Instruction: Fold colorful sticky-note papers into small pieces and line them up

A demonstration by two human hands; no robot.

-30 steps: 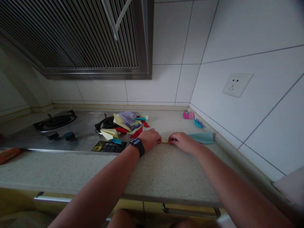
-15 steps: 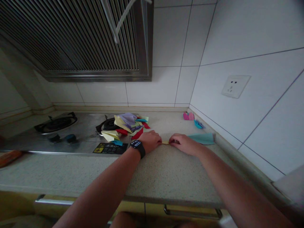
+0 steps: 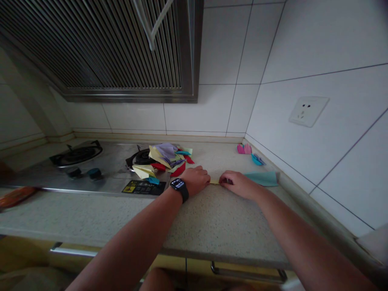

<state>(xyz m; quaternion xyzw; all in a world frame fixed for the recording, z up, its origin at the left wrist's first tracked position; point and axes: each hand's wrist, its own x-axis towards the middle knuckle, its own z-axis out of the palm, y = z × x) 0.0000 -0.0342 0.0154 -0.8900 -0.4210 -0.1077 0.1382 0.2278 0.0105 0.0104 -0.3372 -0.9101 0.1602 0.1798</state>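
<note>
A narrow strip of folded yellow paper (image 3: 215, 182) lies low over the countertop, stretched between my two hands. My left hand (image 3: 197, 179), with a black watch on its wrist, pinches the strip's left end. At the other end, the fingers of my right hand (image 3: 235, 183) are closed on the paper. Most of the strip is hidden by my fingers. Just behind my right hand is a sheet of light blue paper (image 3: 263, 178), partly covered by it. Left of my left hand, a pile of folded coloured paper (image 3: 166, 155) rests on the stove.
The gas stove (image 3: 106, 155) takes up the left, under a range hood (image 3: 130, 98). Pink folded paper (image 3: 244, 148) and blue folded paper (image 3: 257, 159) sit in the back corner. An orange object (image 3: 18, 197) lies at the far left. A wall socket (image 3: 308, 111) is on the right.
The whole view has shifted slightly, so things appear a little further right. Both hands keep their hold on the yellow paper, with hardly any movement.
</note>
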